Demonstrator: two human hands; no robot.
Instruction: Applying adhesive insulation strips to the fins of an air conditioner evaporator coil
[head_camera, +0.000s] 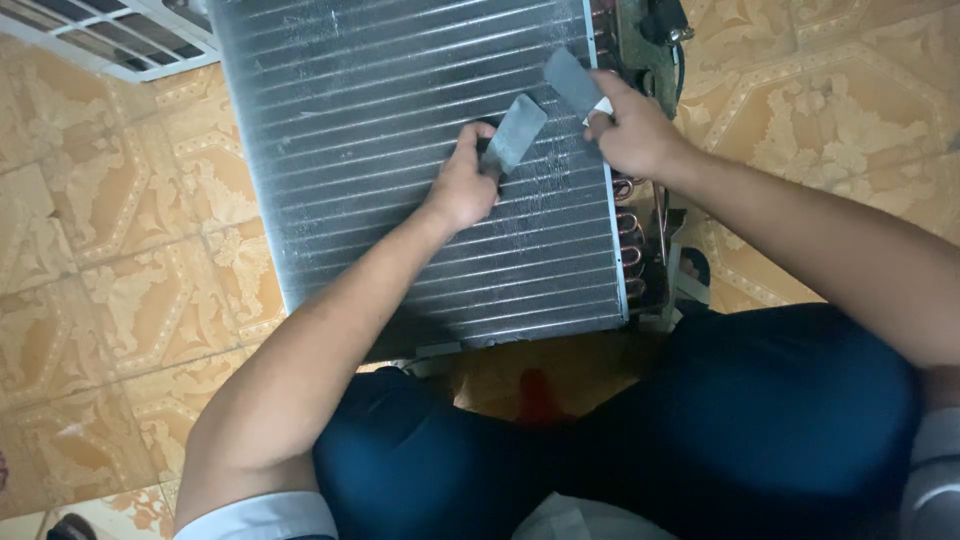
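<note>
Dark blue trousers (760, 430) fill the lower foreground, with white sleeves (262, 517) seen at the bottom edge. Beyond the knees, a finned coil (400, 150) is laid flat over the patterned floor tiles (120, 290), its fins running in horizontal rows. A grey blade (515, 133) is gripped by the left hand (462, 185), fingers curled closed around its lower end, and is pressed against the fins near the coil's centre. A second grey blade (572, 82) is pinched between thumb and fingers of the right hand (632, 130), near the coil's right edge. Copper tube bends (630, 235) are exposed along that edge. A white grille (110, 35) is visible at upper left.
</note>
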